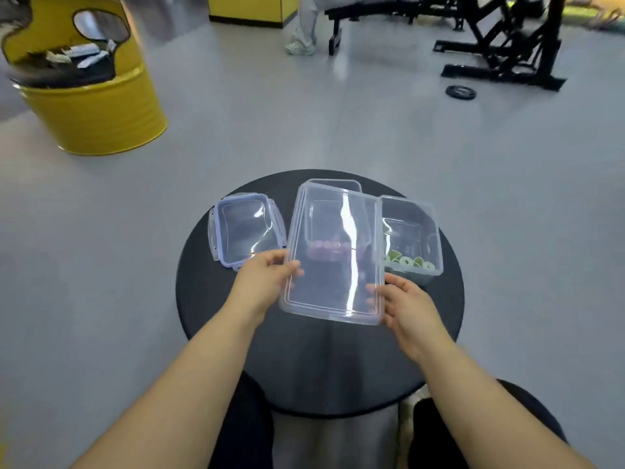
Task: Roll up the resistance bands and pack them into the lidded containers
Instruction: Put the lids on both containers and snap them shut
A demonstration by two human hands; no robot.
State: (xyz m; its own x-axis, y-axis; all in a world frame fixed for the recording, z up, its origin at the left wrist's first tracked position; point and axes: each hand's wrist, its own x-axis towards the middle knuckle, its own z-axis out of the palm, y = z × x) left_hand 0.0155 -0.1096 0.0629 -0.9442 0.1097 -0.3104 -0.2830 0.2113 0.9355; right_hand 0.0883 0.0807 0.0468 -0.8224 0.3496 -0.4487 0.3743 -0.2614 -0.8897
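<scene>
I hold a clear plastic lid [334, 258] tilted above the round black table [203, 299]. My left hand [267, 277] grips the lid's left edge and my right hand [402, 306] grips its lower right corner. Behind the lid stands a clear container [334, 187] with several rolled pink bands [324, 247] seen through the plastic. To the right stands another open clear container [411, 231] holding several rolled green bands [407, 262]. A second lid with clip flaps [243, 228] lies flat on the table at the left.
A yellow drum bin [91, 106] stands on the grey floor at the far left. Black gym machines [500, 45], a bench, a weight plate [460, 92] and a seated person's leg [304, 25] are at the back. My knees are under the table's near edge.
</scene>
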